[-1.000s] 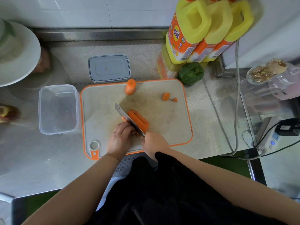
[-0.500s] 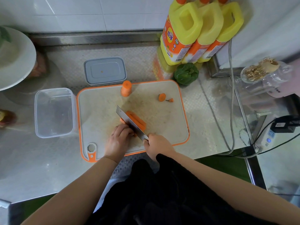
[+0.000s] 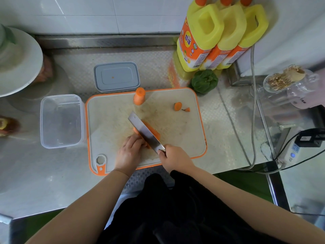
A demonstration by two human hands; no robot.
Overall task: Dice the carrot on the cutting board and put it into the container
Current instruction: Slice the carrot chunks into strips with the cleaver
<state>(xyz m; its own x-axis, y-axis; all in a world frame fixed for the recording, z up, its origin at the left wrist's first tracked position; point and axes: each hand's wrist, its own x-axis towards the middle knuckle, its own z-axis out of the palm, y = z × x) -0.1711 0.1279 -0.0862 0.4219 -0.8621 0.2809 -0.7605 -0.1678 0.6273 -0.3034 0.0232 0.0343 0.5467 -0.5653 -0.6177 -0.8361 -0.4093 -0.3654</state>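
At centre left the clear container [image 3: 60, 120] is sitting with no carrot in it yet. In mid-frame the left hand [image 3: 129, 152] is pressing curled fingers onto the carrot [image 3: 153, 132] on the cutting board [image 3: 175, 138], while the right hand [image 3: 173, 158] is gripping the knife [image 3: 145, 132], whose blade is lying over slabs it stood beside a second ago, so slicing is advancing.
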